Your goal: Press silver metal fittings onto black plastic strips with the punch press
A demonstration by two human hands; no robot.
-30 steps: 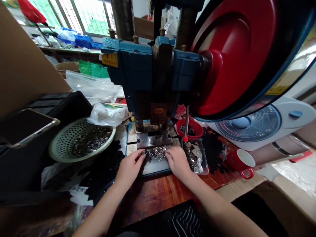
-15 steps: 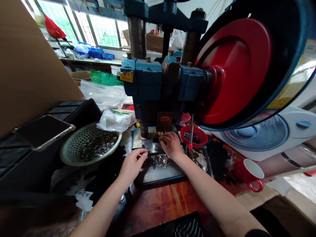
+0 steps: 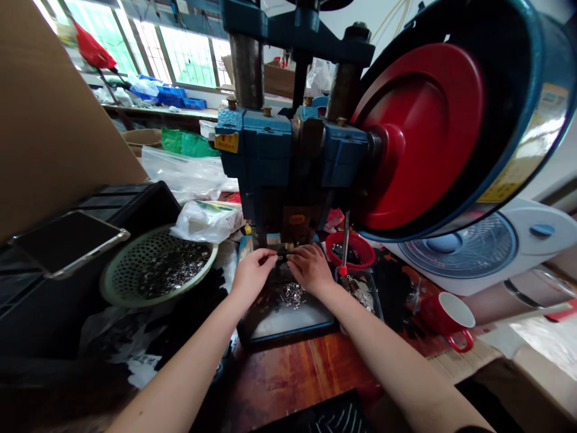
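Observation:
My left hand [image 3: 252,273] reaches to the press bed, thumb and forefinger pinched on a small dark metal piece [image 3: 280,257]. My right hand [image 3: 311,269] is just beside it, fingers bent together under the ram of the blue press [image 3: 265,156]. Its fingertips are at the die; what they grip, if anything, is hidden. Between my wrists a pile of small shiny metal parts [image 3: 294,293] lies on the press's base plate [image 3: 274,325].
Left stands a pale green basket [image 3: 110,279] of small metal parts, near a phone [image 3: 67,240]. Right are a red basket [image 3: 370,260], a clear tray [image 3: 378,307] of parts, a red mug [image 3: 435,313] and a fan [image 3: 460,246]. The red flywheel [image 3: 433,132] overhangs the right side.
My left hand has moved forward and right, from the near left of the plate to the die beside my right hand. My right hand has stayed at the die. The view has shifted slightly.

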